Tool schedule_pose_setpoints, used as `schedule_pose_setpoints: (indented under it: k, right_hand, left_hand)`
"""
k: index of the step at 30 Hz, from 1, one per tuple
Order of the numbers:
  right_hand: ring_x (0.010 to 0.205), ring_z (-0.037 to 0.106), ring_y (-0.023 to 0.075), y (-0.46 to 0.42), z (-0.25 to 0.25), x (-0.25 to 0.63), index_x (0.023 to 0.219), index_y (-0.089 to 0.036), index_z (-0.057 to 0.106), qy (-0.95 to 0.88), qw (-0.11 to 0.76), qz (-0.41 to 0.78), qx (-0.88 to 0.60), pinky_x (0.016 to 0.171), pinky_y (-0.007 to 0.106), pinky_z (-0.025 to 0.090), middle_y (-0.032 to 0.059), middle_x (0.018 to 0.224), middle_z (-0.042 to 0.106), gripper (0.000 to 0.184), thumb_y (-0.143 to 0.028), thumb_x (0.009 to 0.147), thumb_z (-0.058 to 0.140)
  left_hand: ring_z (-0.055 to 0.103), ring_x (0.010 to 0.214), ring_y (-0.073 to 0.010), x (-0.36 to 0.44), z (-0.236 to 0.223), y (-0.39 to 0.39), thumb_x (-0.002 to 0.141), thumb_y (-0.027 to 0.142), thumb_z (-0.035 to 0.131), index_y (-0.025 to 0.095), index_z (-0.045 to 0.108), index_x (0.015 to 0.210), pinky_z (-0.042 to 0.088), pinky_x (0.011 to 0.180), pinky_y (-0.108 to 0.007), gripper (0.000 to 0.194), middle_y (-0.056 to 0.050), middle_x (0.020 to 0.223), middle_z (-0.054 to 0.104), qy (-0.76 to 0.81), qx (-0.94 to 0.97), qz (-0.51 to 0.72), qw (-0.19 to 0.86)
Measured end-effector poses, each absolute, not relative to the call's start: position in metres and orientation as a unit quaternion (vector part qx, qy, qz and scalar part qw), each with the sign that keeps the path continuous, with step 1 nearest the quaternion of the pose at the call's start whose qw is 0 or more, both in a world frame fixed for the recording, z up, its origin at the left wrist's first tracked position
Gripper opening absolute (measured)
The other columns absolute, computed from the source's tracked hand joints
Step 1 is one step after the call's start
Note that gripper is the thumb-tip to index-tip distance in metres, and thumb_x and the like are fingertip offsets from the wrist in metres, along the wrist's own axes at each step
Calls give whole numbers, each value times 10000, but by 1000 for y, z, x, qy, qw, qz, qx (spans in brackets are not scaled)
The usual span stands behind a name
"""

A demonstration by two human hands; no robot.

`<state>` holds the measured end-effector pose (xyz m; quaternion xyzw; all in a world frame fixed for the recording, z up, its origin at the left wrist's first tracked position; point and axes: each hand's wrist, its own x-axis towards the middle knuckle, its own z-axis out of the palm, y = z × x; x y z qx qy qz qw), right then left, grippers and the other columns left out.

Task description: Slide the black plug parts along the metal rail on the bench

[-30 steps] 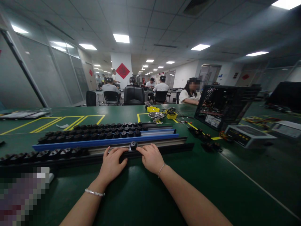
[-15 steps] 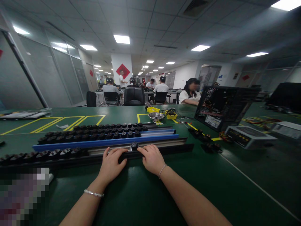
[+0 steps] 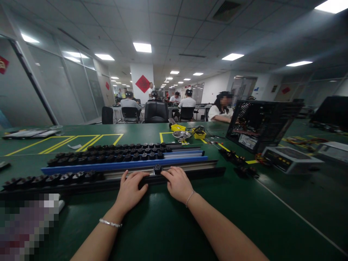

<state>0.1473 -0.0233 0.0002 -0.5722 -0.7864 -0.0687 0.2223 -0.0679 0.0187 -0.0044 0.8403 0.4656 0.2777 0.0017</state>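
Note:
A long black power track rail [image 3: 198, 174] lies across the green table in front of me. One small black socket module [image 3: 157, 169] sits in its channel, between my two hands. My left hand [image 3: 132, 186] lies over the rail left of the module, fingers across the top and thumb against the near side. From the right, my right hand [image 3: 179, 183] bends over the rail, its index fingertip at or very near the module; its other fingers are partly hidden. Several similar black modules [image 3: 73, 177] stand in a row at the rail's left part.
Behind lie blue rails [image 3: 185, 160] with rows of black modules. Further back are a metal bowl [image 3: 181, 135] and a yellow tray [image 3: 178, 128]. An open computer case [image 3: 261, 123] and a power supply [image 3: 290, 159] stand right. A co-worker [image 3: 220, 108] sits across the table.
The view has shifted slightly, moving the scene a little right in the picture. Both hands keep their places on the rail beside the module. A person in the background has moved right.

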Motion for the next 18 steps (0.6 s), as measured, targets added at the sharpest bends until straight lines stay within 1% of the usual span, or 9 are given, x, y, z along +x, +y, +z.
schedule_pose_setpoints:
  k: [3,6,18]
  right_hand:
    - [1237,358,217,-25,0,148,1244,-297,518,-778,222,-59,-585,1084,424,161,37,1154,587,469,-184,793,456]
    - [1266,331,210,-26,0,150,1249,-307,509,-774,218,-53,-593,1097,436,120,25,1172,583,478,-190,789,455]
    - [1272,337,213,-26,-1,152,1246,-308,516,-769,225,-44,-597,1099,441,119,28,1172,583,478,-182,789,450]
  left_hand:
    - [542,1103,-206,-68,-4,18,766,297,521,331,581,1078,120,1101,-524,319,16,1093,665,466,840,278,0]
    - [545,1100,-206,-68,-4,19,768,302,517,332,580,1081,119,1100,-525,322,14,1099,664,468,839,278,3]
    - [539,1107,-204,-68,-5,20,776,312,512,338,569,1084,109,1100,-533,315,19,1099,664,465,841,275,4]
